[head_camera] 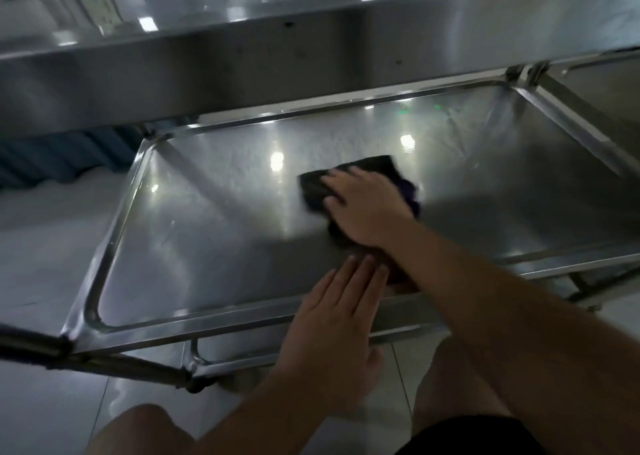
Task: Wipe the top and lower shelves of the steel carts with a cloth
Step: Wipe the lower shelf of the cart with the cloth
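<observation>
A steel cart's lower shelf fills the middle of the head view, a shallow shiny tray with a raised rim. My right hand lies flat on a dark cloth near the shelf's middle, fingers spread and pressing it down. The cloth is blurred. My left hand rests with straight fingers on the shelf's near rim, fingertips next to my right wrist. The cart's top shelf runs across the upper part of the view, its front edge overhanging the lower one.
A second cart's lower shelf adjoins at the far right. Pale floor tiles lie to the left and below. My bare knees show at the bottom edge. A caster sits under the near left corner.
</observation>
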Action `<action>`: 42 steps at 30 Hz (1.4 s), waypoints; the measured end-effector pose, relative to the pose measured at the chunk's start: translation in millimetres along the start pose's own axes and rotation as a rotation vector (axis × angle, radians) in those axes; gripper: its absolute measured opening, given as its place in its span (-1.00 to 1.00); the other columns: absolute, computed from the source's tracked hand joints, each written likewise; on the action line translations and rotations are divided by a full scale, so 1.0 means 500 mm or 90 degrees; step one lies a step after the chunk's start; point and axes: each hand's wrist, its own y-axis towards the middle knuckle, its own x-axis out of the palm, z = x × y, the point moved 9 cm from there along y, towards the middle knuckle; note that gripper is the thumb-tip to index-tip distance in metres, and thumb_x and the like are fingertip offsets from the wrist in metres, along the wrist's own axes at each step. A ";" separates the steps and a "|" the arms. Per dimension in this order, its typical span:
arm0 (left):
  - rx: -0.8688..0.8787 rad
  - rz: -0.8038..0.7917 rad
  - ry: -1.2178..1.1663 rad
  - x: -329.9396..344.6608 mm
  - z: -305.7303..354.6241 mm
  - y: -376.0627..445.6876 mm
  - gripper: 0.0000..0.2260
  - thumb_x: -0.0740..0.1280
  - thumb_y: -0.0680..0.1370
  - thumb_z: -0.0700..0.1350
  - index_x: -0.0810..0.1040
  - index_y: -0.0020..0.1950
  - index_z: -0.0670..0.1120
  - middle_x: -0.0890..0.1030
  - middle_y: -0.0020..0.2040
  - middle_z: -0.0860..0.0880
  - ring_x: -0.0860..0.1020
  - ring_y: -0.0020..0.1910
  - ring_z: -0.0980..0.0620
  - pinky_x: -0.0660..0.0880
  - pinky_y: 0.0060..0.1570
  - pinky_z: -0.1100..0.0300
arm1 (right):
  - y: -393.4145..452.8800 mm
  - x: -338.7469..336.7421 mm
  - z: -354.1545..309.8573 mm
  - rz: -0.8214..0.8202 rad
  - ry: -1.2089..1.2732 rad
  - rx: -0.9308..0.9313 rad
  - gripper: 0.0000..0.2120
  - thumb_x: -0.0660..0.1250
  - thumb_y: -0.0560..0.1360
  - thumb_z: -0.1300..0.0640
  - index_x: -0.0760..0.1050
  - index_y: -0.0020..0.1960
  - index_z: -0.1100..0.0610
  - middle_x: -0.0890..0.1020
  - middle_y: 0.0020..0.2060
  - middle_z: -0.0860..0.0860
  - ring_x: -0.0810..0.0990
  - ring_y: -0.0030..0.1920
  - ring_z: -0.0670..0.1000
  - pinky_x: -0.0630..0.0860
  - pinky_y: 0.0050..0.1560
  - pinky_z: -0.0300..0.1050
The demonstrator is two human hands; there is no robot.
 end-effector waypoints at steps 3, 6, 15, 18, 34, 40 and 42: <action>0.009 0.034 -0.001 -0.003 0.005 -0.004 -0.09 0.22 0.53 0.17 -0.18 0.74 -0.06 -0.18 0.74 -0.05 -0.26 0.70 -0.02 -0.27 0.62 0.00 | -0.059 -0.046 0.177 0.066 -0.023 0.207 -0.49 0.07 0.69 -0.11 0.32 0.61 0.00 0.36 0.59 -0.01 0.31 0.56 0.14 0.24 0.55 0.12; 0.036 0.037 -0.052 -0.008 0.004 -0.011 -0.12 0.24 0.55 0.13 -0.16 0.74 -0.03 -0.19 0.74 0.01 -0.32 0.67 0.08 -0.36 0.60 0.10 | -0.124 -0.049 0.256 0.064 0.033 0.423 -0.44 -0.03 0.70 -0.14 0.17 0.67 -0.03 0.19 0.66 -0.05 0.10 0.65 0.12 0.02 0.62 0.21; -0.334 0.128 -0.092 -0.084 -0.325 -0.179 -0.24 -0.14 0.63 0.33 0.18 0.71 -0.08 0.18 0.70 -0.09 0.06 0.70 -0.02 -0.11 0.65 0.06 | 0.011 0.048 -0.166 0.011 0.005 0.154 -0.46 -0.01 0.69 -0.10 0.18 0.64 0.00 0.20 0.65 -0.04 0.12 0.63 0.14 0.07 0.59 0.24; -0.419 0.131 -0.063 -0.089 -0.415 -0.212 -0.32 -0.06 0.70 0.28 0.19 0.70 -0.11 0.19 0.70 -0.13 0.08 0.70 -0.05 -0.03 0.65 0.02 | 0.047 0.083 -0.329 -0.043 0.015 -0.051 -0.44 -0.06 0.72 -0.12 0.13 0.68 -0.02 0.15 0.68 -0.06 0.05 0.67 0.11 -0.04 0.62 0.21; -0.461 0.127 -0.056 -0.054 -0.453 -0.222 -0.27 -0.10 0.64 0.32 0.18 0.70 -0.07 0.23 0.69 -0.08 0.13 0.68 -0.04 0.10 0.65 -0.02 | 0.136 0.003 0.107 0.036 -0.006 0.411 -0.42 -0.04 0.65 -0.12 0.21 0.63 0.06 0.25 0.62 0.05 0.17 0.60 0.22 0.08 0.55 0.26; -0.460 0.155 -0.050 -0.058 -0.447 -0.222 -0.28 -0.03 0.63 0.30 0.28 0.67 -0.10 0.29 0.66 -0.12 0.20 0.67 -0.07 0.10 0.65 0.00 | 0.250 0.090 -0.366 -0.057 -0.022 -0.103 -0.48 0.00 0.68 -0.15 0.27 0.60 -0.07 0.29 0.62 -0.07 0.23 0.59 0.08 0.16 0.55 0.14; -0.456 0.157 -0.049 -0.056 -0.446 -0.221 -0.27 -0.05 0.63 0.31 0.25 0.69 -0.09 0.27 0.68 -0.11 0.16 0.68 -0.06 0.06 0.66 0.02 | 0.256 0.122 -0.482 -0.115 -0.001 -0.229 -0.46 -0.02 0.70 -0.18 0.15 0.67 -0.16 0.17 0.66 -0.18 0.11 0.65 -0.01 0.01 0.62 0.10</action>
